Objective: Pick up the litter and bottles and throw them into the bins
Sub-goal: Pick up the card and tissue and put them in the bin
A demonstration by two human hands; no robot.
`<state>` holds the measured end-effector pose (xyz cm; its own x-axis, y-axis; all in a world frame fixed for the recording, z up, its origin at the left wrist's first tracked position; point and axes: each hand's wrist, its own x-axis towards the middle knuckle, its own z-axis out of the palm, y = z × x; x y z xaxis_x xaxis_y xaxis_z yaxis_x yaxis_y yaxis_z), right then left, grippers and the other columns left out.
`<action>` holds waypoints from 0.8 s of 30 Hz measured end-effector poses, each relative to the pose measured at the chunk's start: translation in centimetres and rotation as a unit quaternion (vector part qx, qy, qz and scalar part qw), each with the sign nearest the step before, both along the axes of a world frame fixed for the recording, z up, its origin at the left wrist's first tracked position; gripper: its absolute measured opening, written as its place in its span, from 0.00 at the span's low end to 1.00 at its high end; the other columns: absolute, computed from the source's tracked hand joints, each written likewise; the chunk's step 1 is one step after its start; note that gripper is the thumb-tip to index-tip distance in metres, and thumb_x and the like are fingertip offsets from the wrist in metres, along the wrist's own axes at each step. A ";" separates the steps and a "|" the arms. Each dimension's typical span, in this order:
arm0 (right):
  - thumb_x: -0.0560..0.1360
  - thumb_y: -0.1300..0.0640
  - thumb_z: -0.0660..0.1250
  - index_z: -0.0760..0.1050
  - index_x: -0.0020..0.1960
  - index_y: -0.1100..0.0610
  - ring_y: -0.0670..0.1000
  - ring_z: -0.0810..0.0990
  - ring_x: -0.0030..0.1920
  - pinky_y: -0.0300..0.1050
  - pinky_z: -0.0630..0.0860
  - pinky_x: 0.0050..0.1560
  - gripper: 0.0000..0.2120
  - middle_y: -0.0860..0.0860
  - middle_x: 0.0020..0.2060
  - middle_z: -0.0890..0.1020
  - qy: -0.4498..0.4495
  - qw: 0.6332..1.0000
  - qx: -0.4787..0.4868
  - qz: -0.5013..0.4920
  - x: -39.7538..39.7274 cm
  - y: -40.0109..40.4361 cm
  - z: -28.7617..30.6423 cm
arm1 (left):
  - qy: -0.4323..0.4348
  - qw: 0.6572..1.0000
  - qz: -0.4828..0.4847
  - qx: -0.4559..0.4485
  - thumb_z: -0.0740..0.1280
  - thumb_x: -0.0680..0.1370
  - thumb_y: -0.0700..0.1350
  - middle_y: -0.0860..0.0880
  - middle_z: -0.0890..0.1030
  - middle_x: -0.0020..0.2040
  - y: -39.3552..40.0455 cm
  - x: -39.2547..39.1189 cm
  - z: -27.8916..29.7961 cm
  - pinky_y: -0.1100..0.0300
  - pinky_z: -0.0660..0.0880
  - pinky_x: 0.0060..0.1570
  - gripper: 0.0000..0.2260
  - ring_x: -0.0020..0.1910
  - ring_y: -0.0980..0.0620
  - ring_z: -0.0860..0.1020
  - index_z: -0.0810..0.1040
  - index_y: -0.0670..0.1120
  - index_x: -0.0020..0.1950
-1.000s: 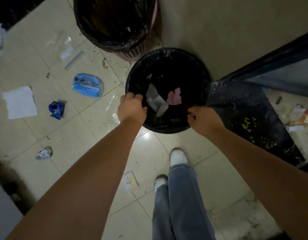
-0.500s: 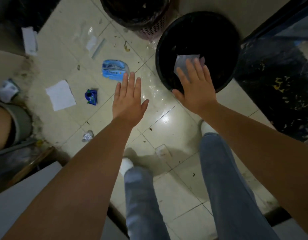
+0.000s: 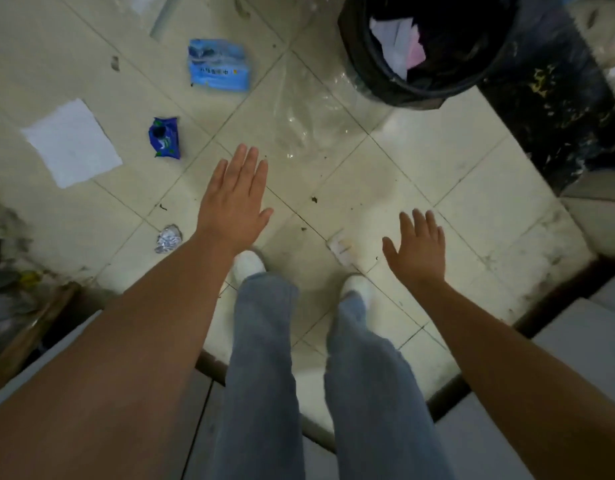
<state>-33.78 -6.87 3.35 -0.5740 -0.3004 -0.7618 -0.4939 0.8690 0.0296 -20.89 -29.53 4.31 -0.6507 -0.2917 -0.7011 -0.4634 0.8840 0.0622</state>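
Note:
Litter lies on the pale tiled floor: a light blue tissue pack (image 3: pixel 219 65), a small dark blue wrapper (image 3: pixel 165 137), a white paper sheet (image 3: pixel 71 142), a crumpled foil ball (image 3: pixel 168 238), a clear plastic sheet (image 3: pixel 308 112) and a small flat card (image 3: pixel 343 250). A black-lined bin (image 3: pixel 378 69) at top right holds white and pink paper. My left hand (image 3: pixel 234 199) hovers empty, fingers apart, just right of the foil ball and below the dark wrapper. Spread and empty too, my right hand (image 3: pixel 417 249) is right of the card.
My jeans legs and white shoes (image 3: pixel 248 263) stand between the hands. A dark speckled threshold (image 3: pixel 555 109) runs along the right. Grey ledges (image 3: pixel 590 337) frame the bottom corners, and clutter (image 3: pixel 8 282) sits at the left edge.
Both hands let go of the bin rim and drew back from it, opening flat. The view swung down and left, so the bin now sits at top right and the pink bin is out of view.

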 end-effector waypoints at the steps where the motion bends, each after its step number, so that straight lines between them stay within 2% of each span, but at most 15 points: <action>1: 0.79 0.50 0.55 0.54 0.73 0.60 0.58 0.49 0.76 0.55 0.48 0.76 0.27 0.59 0.75 0.57 -0.008 1.000 0.009 -0.013 1.4 0.5 -1.2 | 0.003 1.000 -0.010 0.008 0.54 0.82 0.53 0.41 0.41 0.79 0.2 0.2 -1.3 0.50 0.41 0.77 0.32 0.78 0.44 0.40 0.41 0.40 0.77; 4: 0.79 0.51 0.58 0.59 0.71 0.61 0.58 0.58 0.74 0.53 0.55 0.75 0.24 0.58 0.72 0.65 -0.034 0.998 0.032 -0.040 4.6 1.1 -5.6 | 0.003 0.998 -0.058 0.033 0.53 0.82 0.54 0.42 0.41 0.79 1.3 0.6 -5.1 0.51 0.41 0.77 0.32 0.78 0.45 0.40 0.42 0.40 0.77; 7: 0.78 0.53 0.60 0.66 0.66 0.62 0.59 0.69 0.66 0.52 0.67 0.66 0.20 0.59 0.64 0.74 -0.042 0.994 0.044 -0.094 6.3 1.3 -12.0 | 0.000 0.993 -0.103 0.056 0.51 0.82 0.56 0.43 0.39 0.79 2.8 0.6 -10.7 0.52 0.40 0.77 0.32 0.78 0.46 0.39 0.40 0.40 0.77; 9: 0.78 0.54 0.60 0.69 0.64 0.62 0.58 0.72 0.62 0.51 0.70 0.62 0.18 0.59 0.62 0.76 -0.041 0.991 0.056 -0.112 6.9 1.5 -16.9 | -0.004 0.991 -0.120 0.061 0.50 0.82 0.56 0.43 0.39 0.78 3.8 0.5 -15.1 0.52 0.40 0.77 0.32 0.78 0.46 0.38 0.39 0.40 0.77; 11: 0.77 0.53 0.61 0.68 0.63 0.62 0.58 0.72 0.63 0.52 0.69 0.62 0.18 0.58 0.61 0.76 -0.035 0.991 0.063 -0.115 7.5 2.0 -21.6 | 0.008 0.989 -0.117 0.086 0.53 0.82 0.56 0.42 0.41 0.79 4.7 0.7 -19.5 0.51 0.41 0.77 0.33 0.78 0.45 0.40 0.41 0.40 0.77; 14: 0.77 0.53 0.62 0.64 0.67 0.61 0.59 0.69 0.65 0.53 0.67 0.64 0.22 0.59 0.64 0.72 -0.012 0.991 0.062 -0.118 8.1 2.8 -27.9 | 0.074 0.983 -0.121 0.119 0.62 0.79 0.53 0.37 0.51 0.78 6.1 0.8 -25.9 0.46 0.48 0.76 0.35 0.77 0.40 0.49 0.51 0.35 0.76; 17: 0.77 0.56 0.63 0.57 0.71 0.61 0.60 0.68 0.65 0.55 0.65 0.64 0.26 0.59 0.67 0.69 0.026 0.986 0.065 -0.153 8.0 3.3 -32.4 | 0.068 0.982 -0.120 0.132 0.63 0.79 0.53 0.37 0.52 0.78 7.1 0.6 -31.0 0.46 0.48 0.76 0.34 0.77 0.40 0.49 0.52 0.36 0.76; 20: 0.77 0.61 0.60 0.64 0.66 0.63 0.61 0.71 0.61 0.55 0.65 0.62 0.19 0.61 0.61 0.73 0.077 0.979 0.067 -0.178 7.5 4.4 -34.8 | 0.113 0.978 -0.137 0.113 0.75 0.70 0.48 0.31 0.69 0.69 7.4 0.6 -33.9 0.37 0.64 0.67 0.34 0.70 0.33 0.67 0.68 0.31 0.68; 22: 0.76 0.63 0.59 0.72 0.59 0.65 0.61 0.73 0.57 0.54 0.64 0.59 0.12 0.62 0.55 0.77 0.085 0.982 0.047 -0.161 7.5 5.2 -35.5 | 0.110 0.982 -0.094 0.120 0.74 0.71 0.48 0.31 0.69 0.69 6.9 0.2 -34.4 0.37 0.63 0.67 0.33 0.70 0.32 0.66 0.68 0.31 0.68; 24: 0.76 0.66 0.60 0.75 0.54 0.66 0.62 0.74 0.54 0.54 0.65 0.58 0.10 0.63 0.51 0.79 0.073 0.986 0.031 -0.148 7.4 5.2 -35.6 | 0.126 0.982 -0.078 0.116 0.67 0.73 0.52 0.30 0.70 0.68 6.2 -0.6 -34.2 0.36 0.64 0.65 0.32 0.69 0.30 0.67 0.69 0.30 0.67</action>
